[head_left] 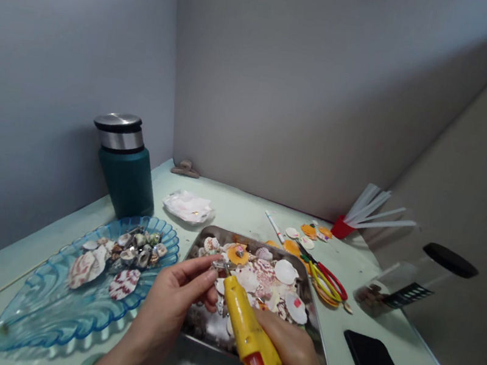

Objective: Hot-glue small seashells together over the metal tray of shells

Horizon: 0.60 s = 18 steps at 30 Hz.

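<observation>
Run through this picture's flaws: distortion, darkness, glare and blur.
In the head view, the teal bottle and clear jar lean outward, probably from wide-angle distortion; in the head view, the upper right corner falls dark; in the head view, the steel tray shows soft glare, and the small piece in the left hand is too blurred to identify.

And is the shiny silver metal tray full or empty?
Partly full: the shiny silver rectangular metal tray holds many white, orange and reddish-patterned seashells, but bare metal shows toward its near edge.
</observation>
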### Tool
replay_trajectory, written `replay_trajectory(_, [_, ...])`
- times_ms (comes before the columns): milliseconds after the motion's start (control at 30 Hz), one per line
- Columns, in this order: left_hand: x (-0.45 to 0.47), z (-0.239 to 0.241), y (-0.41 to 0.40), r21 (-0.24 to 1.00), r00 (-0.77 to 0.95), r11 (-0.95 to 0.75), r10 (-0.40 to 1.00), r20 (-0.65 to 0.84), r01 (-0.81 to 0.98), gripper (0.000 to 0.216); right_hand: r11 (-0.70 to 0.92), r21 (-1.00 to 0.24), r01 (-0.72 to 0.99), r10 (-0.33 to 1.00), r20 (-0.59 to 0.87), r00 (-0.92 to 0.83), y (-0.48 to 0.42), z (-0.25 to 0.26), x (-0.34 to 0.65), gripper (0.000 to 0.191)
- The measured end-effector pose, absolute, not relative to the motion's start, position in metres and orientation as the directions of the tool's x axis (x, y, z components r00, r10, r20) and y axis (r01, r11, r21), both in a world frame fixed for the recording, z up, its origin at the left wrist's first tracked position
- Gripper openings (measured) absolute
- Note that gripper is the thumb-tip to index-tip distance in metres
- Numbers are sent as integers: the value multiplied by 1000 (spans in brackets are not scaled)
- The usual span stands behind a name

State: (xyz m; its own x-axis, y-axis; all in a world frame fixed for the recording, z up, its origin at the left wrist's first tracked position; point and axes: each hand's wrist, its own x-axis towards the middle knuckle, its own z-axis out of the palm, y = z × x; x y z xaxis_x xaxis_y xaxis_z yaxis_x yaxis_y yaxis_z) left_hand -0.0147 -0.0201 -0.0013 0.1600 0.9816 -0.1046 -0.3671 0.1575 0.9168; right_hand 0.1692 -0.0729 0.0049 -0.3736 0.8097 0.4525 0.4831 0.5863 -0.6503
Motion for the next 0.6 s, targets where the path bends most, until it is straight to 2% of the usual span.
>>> replay_trajectory(200, [-14,-1,-20,921,161,163,981,-111,-355,36,579,-652,490,815,442,-376,-73,5,169,14])
replay_trajectory(433, [-13,-2,-19,927,157,172,980,-125,-334,36,584,-651,486,811,439,-387,-73,4,170,23])
replay_trajectory(600, [-13,-1,-20,929,161,185,977,-139,-320,38,595,-647,477,803,450,-391,-72,1,172,16])
